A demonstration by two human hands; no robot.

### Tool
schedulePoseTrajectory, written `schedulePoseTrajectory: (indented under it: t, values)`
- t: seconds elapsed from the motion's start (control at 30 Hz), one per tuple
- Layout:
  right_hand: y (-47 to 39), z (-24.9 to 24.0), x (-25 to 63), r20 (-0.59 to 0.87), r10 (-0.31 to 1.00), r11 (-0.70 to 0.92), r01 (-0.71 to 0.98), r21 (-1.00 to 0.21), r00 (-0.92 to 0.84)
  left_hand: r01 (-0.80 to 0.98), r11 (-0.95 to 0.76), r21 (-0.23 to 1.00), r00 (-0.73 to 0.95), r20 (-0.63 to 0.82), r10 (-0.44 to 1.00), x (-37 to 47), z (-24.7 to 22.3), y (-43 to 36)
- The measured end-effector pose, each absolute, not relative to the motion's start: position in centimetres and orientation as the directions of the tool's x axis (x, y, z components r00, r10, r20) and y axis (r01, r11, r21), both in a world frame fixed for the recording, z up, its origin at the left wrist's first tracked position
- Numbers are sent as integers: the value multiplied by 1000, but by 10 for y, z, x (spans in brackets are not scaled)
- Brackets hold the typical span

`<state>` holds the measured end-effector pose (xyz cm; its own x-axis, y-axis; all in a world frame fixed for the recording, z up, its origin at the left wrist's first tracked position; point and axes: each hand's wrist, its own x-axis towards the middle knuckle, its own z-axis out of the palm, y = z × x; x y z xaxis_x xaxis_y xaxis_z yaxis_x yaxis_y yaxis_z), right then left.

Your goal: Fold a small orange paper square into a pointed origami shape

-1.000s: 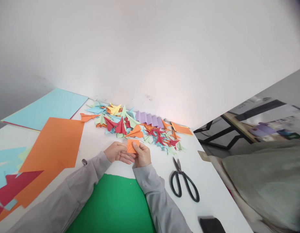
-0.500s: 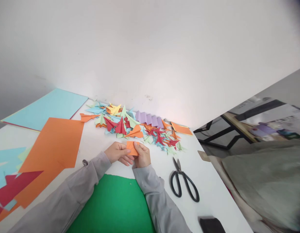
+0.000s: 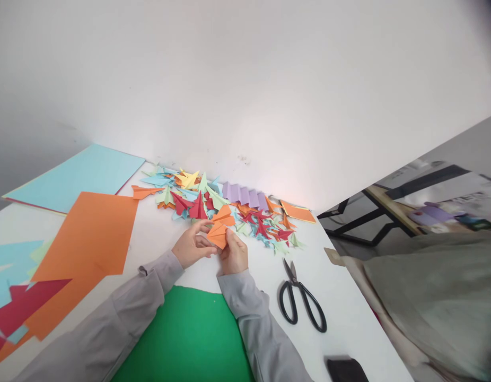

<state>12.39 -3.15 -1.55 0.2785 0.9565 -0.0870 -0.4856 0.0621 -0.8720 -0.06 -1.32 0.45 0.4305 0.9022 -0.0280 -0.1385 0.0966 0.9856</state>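
Note:
A small piece of folded orange paper (image 3: 217, 235), with creases fanning across it, is held up over the table. My right hand (image 3: 234, 254) pinches its right edge between thumb and fingers. On the other side, my left hand (image 3: 193, 245) has its thumb and fingers spread around the paper's left edge; whether they touch it is hard to see. Just beyond the hands lies a heap of small folded paper planes (image 3: 198, 206) in red, orange, green, blue and yellow.
Black-handled scissors (image 3: 297, 292) lie with blades apart to the right. Orange sheets (image 3: 90, 233), a blue sheet (image 3: 78, 175) and red scraps (image 3: 34, 305) are at left. A green mat (image 3: 185, 334) is in front of me, a pleated purple strip (image 3: 245, 194) by the wall.
The folded orange paper has turned and opened out from a flat square to a creased, fanned shape. My left hand has loosened from it and spread its fingers.

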Motion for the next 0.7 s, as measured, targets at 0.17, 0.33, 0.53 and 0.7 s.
schedulePoseTrajectory:
  t: [0.17, 0.33, 0.53, 0.7]
  values:
    - [-31, -20, 124, -61, 964, 67, -463, -884, 257, -20, -164, 986, 376, 160, 913, -3, -1, -13]
    - [-32, -22, 124, -11, 974, 83, -402, -912, 226, 45, -233, 971, 369, 201, 907, -2, -3, -12]
    - [-32, -22, 124, -5, 977, 82, -395, -915, 214, 53, -289, 956, 363, 251, 897, -2, -11, -10]
    - [-33, -19, 123, -32, 977, 62, -424, -904, 212, 72, -366, 928, 338, 323, 884, -4, -11, -8]
